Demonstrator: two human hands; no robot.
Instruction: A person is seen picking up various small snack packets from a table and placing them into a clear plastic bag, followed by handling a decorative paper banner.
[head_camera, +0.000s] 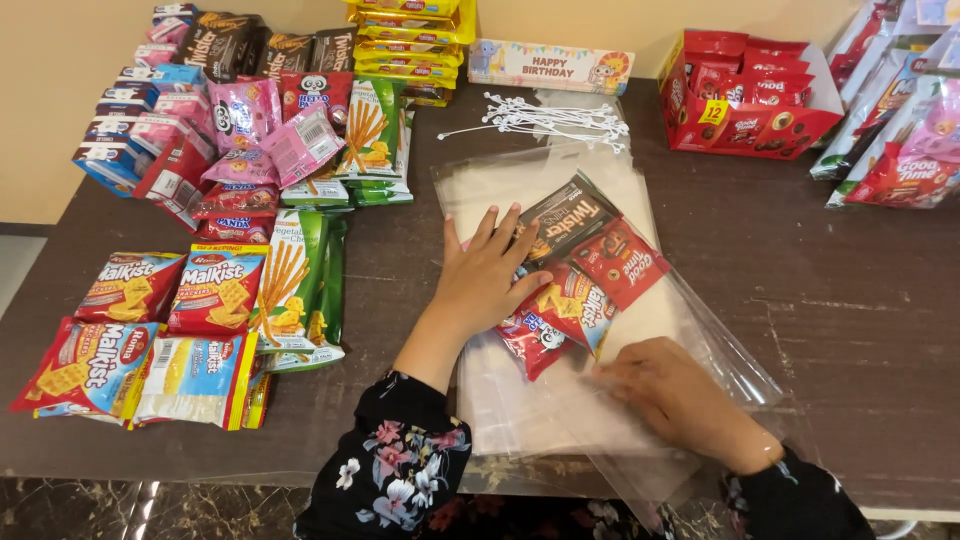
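Clear cellophane bag (640, 395) lying on dark wooden table (860, 300); left hand (490, 275) pressing flat, unclenched, on 4 stacked snack packets (575, 270) inside; right hand (670, 395) pinching bag mouth; slippery film risks sliding, spilling packets.

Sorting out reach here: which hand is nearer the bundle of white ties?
Left. The left hand lies just below the white ties; the right hand sits farther down, near the table edge.
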